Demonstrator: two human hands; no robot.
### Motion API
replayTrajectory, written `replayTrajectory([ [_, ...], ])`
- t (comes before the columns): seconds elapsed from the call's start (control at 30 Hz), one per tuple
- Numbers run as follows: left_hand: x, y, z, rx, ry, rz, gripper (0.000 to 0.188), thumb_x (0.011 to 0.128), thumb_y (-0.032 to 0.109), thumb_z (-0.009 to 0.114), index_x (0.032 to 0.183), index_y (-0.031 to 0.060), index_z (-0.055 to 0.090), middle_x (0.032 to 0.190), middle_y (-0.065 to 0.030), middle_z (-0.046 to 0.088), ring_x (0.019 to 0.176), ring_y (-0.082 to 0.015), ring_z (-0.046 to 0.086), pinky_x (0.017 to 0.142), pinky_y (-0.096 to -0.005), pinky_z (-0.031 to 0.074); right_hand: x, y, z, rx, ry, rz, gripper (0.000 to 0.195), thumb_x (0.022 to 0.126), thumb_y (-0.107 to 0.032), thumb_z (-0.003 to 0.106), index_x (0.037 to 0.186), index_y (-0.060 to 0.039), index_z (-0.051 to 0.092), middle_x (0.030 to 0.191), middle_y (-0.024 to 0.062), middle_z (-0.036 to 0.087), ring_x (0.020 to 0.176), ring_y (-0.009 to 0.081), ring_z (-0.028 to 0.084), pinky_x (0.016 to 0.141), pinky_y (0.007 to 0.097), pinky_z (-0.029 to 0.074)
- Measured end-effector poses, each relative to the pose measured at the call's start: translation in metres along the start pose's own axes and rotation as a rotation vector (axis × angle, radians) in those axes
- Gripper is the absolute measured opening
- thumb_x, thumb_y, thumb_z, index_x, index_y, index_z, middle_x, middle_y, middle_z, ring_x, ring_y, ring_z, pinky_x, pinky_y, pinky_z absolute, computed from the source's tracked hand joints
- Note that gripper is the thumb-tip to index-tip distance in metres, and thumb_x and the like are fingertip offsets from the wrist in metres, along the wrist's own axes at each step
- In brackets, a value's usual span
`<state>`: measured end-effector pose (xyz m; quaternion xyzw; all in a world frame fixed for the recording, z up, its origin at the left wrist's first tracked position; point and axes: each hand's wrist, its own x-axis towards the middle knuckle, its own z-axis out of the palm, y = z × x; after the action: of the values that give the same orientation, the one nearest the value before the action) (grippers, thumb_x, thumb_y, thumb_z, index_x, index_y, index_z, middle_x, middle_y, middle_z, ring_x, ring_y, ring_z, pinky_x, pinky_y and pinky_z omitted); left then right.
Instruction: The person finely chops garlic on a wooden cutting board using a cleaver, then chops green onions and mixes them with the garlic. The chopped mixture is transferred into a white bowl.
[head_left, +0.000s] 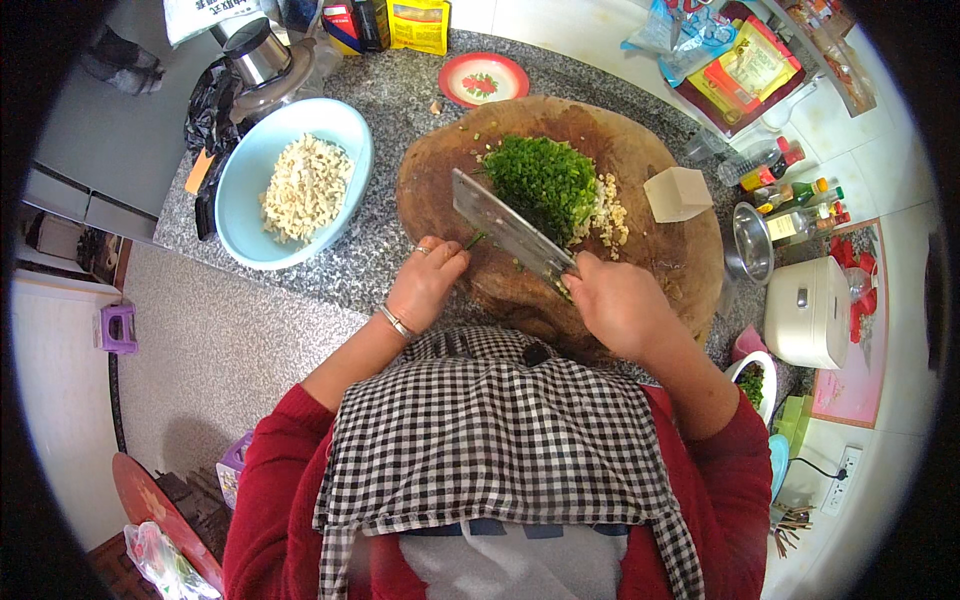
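My right hand (626, 304) grips the handle of a cleaver (510, 225). Its broad metal blade slants up to the left over a thick round wooden chopping board (439, 176). At the board's left front edge is my left hand (427, 281), fingers curled, with a short green onion piece (475, 240) at the fingertips. Just beyond the blade lies a heap of chopped green onion (540, 176). Minced garlic (611, 217), or something like it, is scattered along the heap's right side. A white block, perhaps tofu (677, 195), sits on the right of the board.
Left of the board, a light blue bowl (352, 202) holds pale diced food (307, 187). A red-rimmed plate (520, 67) stands behind the board. To the right are a metal bowl (752, 244), several bottles (787, 225), a rice cooker (806, 315) and a white bowl of chopped greens (766, 397).
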<state>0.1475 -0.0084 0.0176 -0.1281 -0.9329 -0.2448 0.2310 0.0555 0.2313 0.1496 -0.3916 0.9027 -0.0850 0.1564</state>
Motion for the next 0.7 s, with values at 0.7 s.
replayTrajectory([
  [0.7,-0.004,-0.005,0.000,-0.079,0.307,-0.346,0.012,0.081,-0.001,0.061,0.091,0.0057,0.062,0.088,-0.0105,0.063,0.080,-0.0290,0.061,0.069,-0.0354,0.049,0.001,0.005,0.006,0.013,-0.033,-0.026,0.028,0.093,-0.028,0.047,0.087,-0.0011,0.052,0.071,0.0224,0.062,0.070,0.0422,0.062,0.063,0.0523,0.049],
])
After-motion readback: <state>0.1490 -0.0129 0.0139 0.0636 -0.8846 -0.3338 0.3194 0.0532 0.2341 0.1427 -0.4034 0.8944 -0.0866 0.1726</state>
